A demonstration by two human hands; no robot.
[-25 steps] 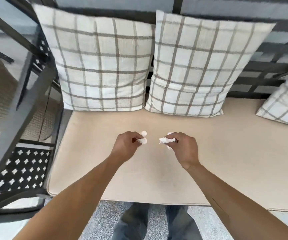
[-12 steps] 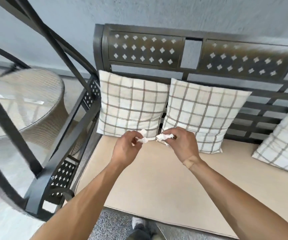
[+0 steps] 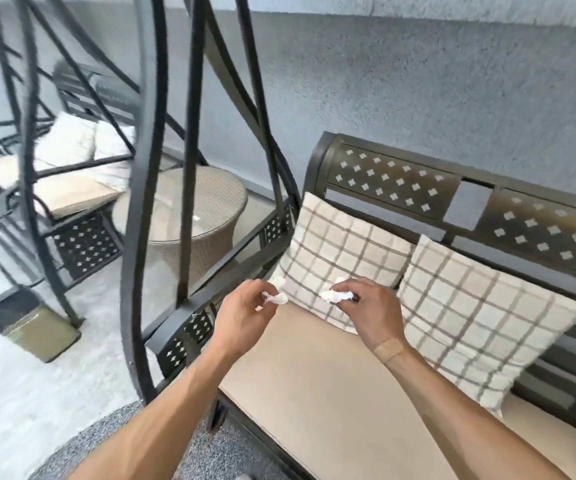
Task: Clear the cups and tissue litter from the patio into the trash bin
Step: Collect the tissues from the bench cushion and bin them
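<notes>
We pinch tissue wad [image 3: 275, 298] in left hand [image 3: 245, 317], second wad [image 3: 335, 295] in right hand [image 3: 375, 315]; fingertip grips, presumably for carry to trash bin [image 3: 30, 323].

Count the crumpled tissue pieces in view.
2. One tissue piece is pinched in the left hand; the other tissue piece is pinched in the right hand, both above the bench cushion. More may be hidden elsewhere.

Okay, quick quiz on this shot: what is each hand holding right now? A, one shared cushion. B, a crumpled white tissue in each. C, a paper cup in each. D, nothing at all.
B: the left hand pinches one crumpled tissue and the right hand pinches another tissue, both above the bench seat.
</notes>
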